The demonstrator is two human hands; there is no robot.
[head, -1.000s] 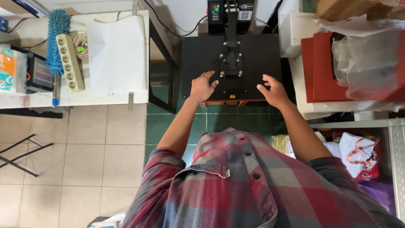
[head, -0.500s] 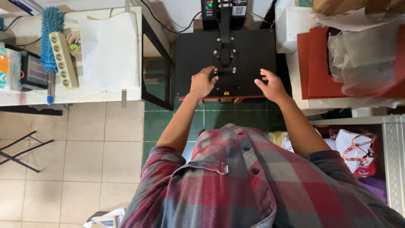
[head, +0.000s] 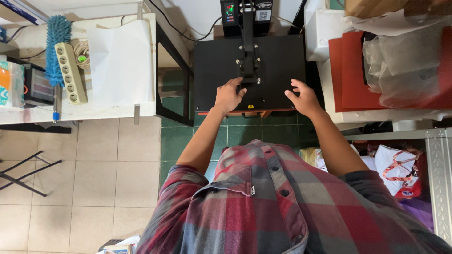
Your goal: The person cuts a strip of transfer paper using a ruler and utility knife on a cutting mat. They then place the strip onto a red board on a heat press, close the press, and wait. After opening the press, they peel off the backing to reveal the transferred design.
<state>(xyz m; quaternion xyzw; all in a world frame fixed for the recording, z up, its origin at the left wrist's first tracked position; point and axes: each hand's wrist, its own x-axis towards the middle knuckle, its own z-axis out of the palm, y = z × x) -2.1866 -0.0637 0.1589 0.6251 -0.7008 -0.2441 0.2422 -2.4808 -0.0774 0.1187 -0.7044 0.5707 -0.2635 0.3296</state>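
Far left: a white table (head: 117,110) bears a blue duster (head: 56,44), a beige power strip (head: 70,73) and a white sheet (head: 122,61); its front edge runs just above the tiled floor (head: 84,178), which lies open below it

Gap: a black frame (head: 174,70) stands between the table's right edge and the press, with green tiles showing through

Left hand: the left hand (head: 228,96) lies on the black top plate of the heat press (head: 216,70), near its front edge, fingers loosely curled, fingertips beside the centre bracket; it grips nothing that can be seen

Centre: the heat press sits straight ahead, its handle arm (head: 248,42) running back to the control box (head: 229,14)

Right hand: the right hand (head: 303,98) rests on the same plate at the front right corner, fingers spread, holding nothing

Right: a white box (head: 320,33) and red boards (head: 348,70) crowd the plate's right edge; a clear plastic bag (head: 405,66) lies over them

Below: a plaid shirt (head: 282,207) fills the lower view
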